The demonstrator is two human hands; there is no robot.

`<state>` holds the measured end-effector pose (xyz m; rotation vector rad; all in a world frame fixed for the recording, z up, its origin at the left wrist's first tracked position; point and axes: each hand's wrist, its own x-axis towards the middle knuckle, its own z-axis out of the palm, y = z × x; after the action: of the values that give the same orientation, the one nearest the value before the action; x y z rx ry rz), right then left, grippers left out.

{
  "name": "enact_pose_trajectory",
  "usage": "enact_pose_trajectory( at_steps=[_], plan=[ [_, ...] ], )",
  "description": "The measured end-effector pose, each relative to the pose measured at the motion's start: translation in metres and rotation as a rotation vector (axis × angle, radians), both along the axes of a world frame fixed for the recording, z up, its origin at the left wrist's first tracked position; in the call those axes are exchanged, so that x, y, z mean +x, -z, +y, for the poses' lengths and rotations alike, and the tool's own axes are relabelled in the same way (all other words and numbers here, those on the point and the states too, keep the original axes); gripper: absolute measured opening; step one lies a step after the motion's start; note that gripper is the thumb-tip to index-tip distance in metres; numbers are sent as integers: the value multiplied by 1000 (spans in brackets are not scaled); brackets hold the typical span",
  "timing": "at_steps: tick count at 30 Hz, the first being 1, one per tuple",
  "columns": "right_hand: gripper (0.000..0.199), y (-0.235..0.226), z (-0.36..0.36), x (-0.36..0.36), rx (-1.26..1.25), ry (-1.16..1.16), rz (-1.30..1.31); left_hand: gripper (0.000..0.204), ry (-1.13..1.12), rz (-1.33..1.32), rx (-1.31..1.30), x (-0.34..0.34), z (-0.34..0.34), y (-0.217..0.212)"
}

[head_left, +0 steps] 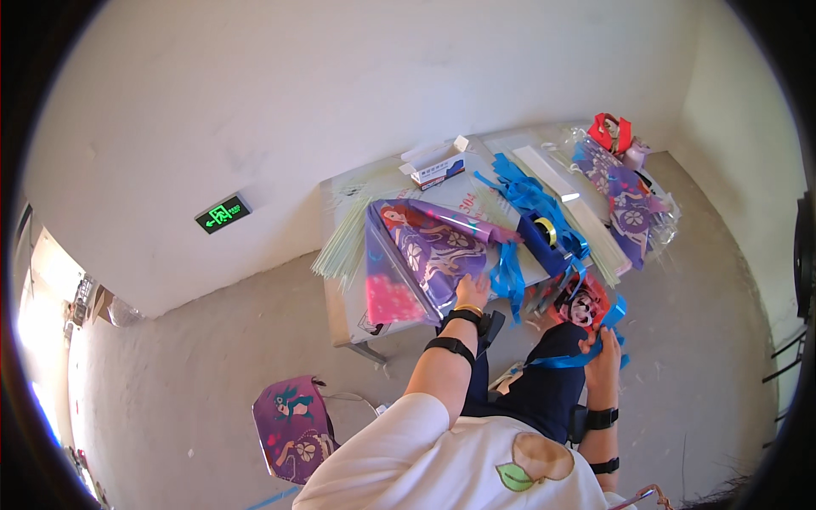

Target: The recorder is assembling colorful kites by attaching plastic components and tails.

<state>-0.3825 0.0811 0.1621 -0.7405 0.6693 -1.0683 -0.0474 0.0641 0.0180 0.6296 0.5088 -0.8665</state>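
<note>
A white short-sleeved shirt (382, 463) with a brown fruit print lies nearest, above dark trousers (548, 382). The left hand (473, 291) rests at the near edge of a purple and pink printed plastic sheet (442, 255), which lies partly folded on the left part of a pale-topped table (343, 310); whether its fingers pinch the sheet, I cannot tell. The right hand (602, 347), beside the right thigh, has its fingers closed on a shiny blue ribbon strip (557, 362), which runs across the thigh. Just beyond it is a red plastic piece with a cartoon print (585, 304). On the table, a dark blue tape dispenser (534, 244) stands right of the sheet, near a heap of blue ribbons (529, 194). A bundle of thin pale sticks (342, 244) lies left of the sheet, and an open white-and-blue cardboard box (440, 173) stands behind it.
</note>
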Motion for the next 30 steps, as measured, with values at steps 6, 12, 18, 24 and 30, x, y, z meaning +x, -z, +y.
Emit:
enact_pose_trajectory(
  at_steps=[6, 12, 18, 24, 30],
  plan=[
    [18, -3, -4, 9, 30, -16, 53, 43, 919, -857, 158, -11, 56, -34],
    [19, 1, -13, 39, 38, -107, 98, 87, 603, -1853, 1459, 28, 186, -32],
    [20, 2, -17, 68, 64, -208, 161, 110, 789, -1984, 1508, 47, 200, -8],
    [20, 12, -36, 85, 99, -297, 216, 77, 833, -2063, 1435, 57, 171, 6],
    [22, 16, -53, 121, 109, -389, 287, 54, 671, -2016, 1300, 65, 173, 2]
  ],
)
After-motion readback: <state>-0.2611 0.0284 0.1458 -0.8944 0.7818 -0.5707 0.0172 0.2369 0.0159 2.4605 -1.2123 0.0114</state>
